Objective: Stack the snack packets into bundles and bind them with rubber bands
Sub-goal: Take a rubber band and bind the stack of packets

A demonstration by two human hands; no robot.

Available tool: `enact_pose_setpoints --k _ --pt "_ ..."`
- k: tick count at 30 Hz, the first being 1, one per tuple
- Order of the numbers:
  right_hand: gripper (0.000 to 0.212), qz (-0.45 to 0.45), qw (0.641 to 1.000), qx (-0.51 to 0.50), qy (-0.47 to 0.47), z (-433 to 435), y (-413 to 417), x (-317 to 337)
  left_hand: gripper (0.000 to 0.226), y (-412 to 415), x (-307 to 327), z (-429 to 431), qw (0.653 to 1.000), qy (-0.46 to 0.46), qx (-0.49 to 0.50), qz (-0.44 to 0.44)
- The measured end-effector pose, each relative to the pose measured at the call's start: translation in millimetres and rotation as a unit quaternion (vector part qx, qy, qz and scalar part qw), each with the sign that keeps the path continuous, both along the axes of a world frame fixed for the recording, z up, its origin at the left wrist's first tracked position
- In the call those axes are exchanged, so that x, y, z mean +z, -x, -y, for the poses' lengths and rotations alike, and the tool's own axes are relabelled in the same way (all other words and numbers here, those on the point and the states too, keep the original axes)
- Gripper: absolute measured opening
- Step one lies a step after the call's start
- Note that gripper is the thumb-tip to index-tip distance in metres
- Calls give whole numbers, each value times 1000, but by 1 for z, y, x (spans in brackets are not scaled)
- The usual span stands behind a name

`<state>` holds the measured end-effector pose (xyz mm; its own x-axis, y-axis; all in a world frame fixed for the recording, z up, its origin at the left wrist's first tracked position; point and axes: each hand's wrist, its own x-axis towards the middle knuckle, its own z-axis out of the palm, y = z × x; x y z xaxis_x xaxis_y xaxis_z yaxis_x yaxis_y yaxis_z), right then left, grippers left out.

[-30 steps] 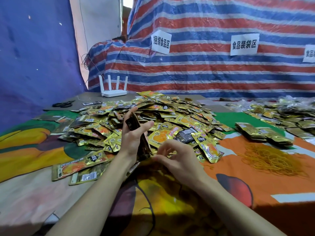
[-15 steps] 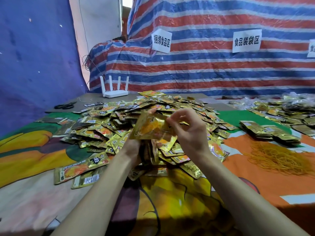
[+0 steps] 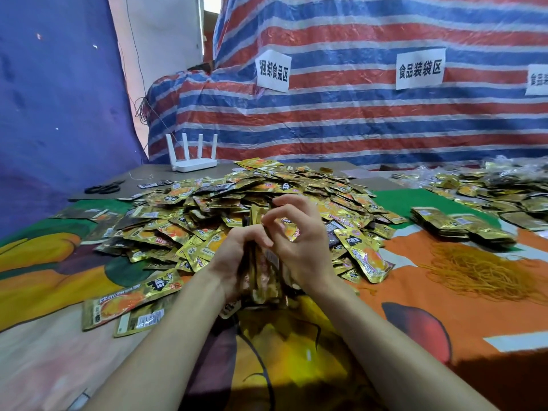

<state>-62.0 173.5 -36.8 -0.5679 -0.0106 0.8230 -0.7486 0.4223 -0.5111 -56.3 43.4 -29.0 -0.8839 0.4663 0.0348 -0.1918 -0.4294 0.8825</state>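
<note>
Here, head view: the left hand (image 3: 237, 258) grips an upright stack of gold foil snack packets (image 3: 262, 274), fingers curled round its side, just in front of the large heap of loose gold foil packets (image 3: 267, 197). The right hand (image 3: 299, 247) closes on the other side, thumb and forefinger pinching at the stack's upper edge. No band shows on this stack.

Progress, as judged: early. A few squared-up bundles of packets (image 3: 450, 223) lie at the right, near a tangle of yellow rubber bands (image 3: 480, 268). The heap remains unsorted.

Surface and room: the worktop (image 3: 296, 357) wears a printed cloth of orange, green and yellow. A white four-antenna router (image 3: 192, 164) and black scissors (image 3: 102, 188) lie at its far left. A red, white and blue striped tarpaulin (image 3: 355, 120) with white paper signs (image 3: 272, 71) closes the back.
</note>
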Motion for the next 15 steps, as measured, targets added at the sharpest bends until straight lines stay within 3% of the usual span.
enact_pose_setpoints --k 2,4,6,9,11,13,15 --pt "31 61 996 -67 25 7 -1 -1 45 3 0 -2 998 -21 58 -5" --pt "42 194 978 -39 69 13 -5 -1 69 7 -2 -2 991 -38 117 -50" --pt "45 264 962 -8 65 18 -6 -7 77 6 -4 -6 982 -43 153 -103" --pt "48 272 960 -8 66 21 -8 -15 64 5 -11 -11 973 -30 182 -135" --pt "44 243 967 -67 27 20 -7 -17 50 4 -15 -13 979 -19 169 -114" --pt "42 221 966 -129 -47 19 -10 -20 60 2 -18 -15 980 -6 176 -97" --pt "43 202 952 -186 -136 15 -13 -22 66 1 -21 -17 964 7 220 -146"
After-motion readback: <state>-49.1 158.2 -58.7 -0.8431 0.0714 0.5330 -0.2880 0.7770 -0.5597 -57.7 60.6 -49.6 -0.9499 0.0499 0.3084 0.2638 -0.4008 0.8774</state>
